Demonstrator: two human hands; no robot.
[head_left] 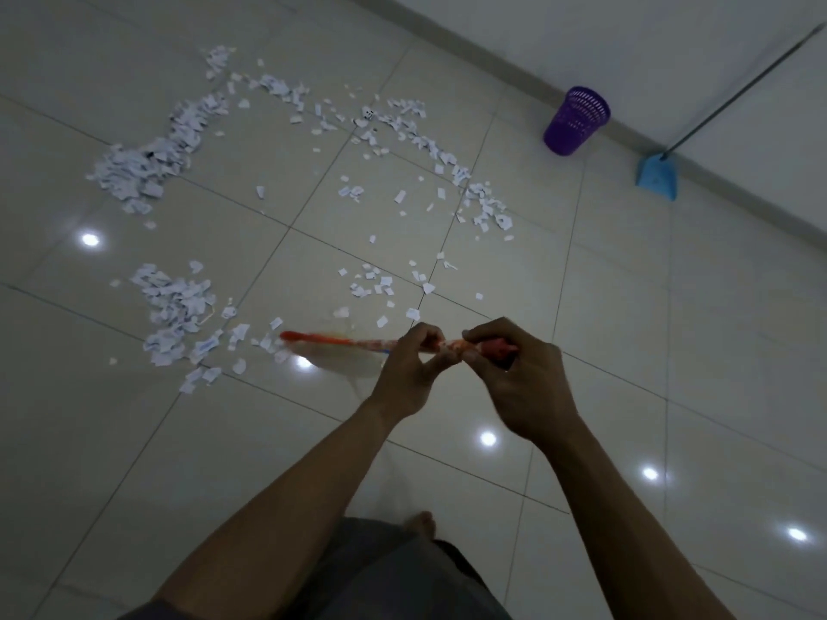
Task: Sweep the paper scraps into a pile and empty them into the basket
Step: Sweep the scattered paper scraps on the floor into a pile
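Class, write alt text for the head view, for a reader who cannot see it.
A person's left hand and right hand grip an orange broom beside white paper scraps scattered on a tiled floor. A purple basket and blue dustpan stand near the wall.

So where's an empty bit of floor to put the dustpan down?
Bare tiles lie between the right hand and the blue dustpan. The strip between the purple basket and the dustpan is free too. Crowded: the paper scraps heaped on the left, ringing the middle and around the broom.

Dim, glare spots [90, 239] on glossy floor [626, 315], broom [340, 346] seemingly motion-blurred
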